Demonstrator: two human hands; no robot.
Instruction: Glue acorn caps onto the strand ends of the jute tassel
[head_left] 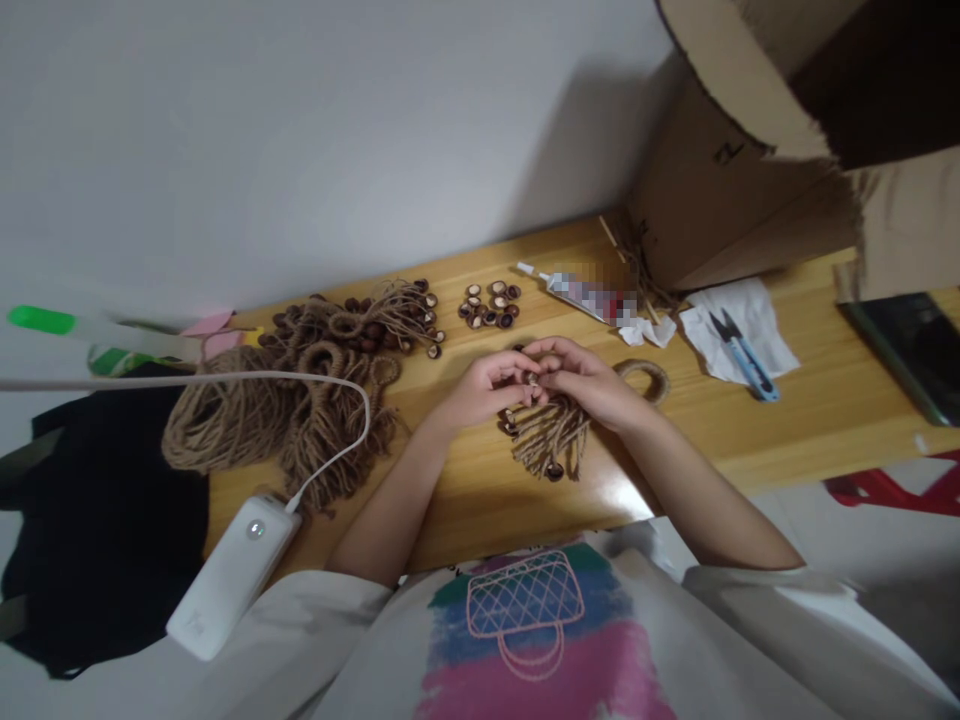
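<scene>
My left hand [491,388] and my right hand [581,380] meet over the wooden table, fingers closed around the top of a twine piece. Its brown twine strands [551,440] fan out below the fingers toward me. A dark nut-like cap [554,470] lies at the lower ends, and more caps [509,422] show beside my left fingertips. Between the fingertips is a small pale-and-brown bit, too small to make out. A twine-wrapped ring [646,381] lies just right of my right hand.
Twine coils [229,410] and bundles fill the left; several loose caps [489,305] lie behind my hands. A glue tube [581,295], blue snips [746,360] on tissue and a cardboard box [735,200] are right. A cabled white power bank [232,575] sits front left.
</scene>
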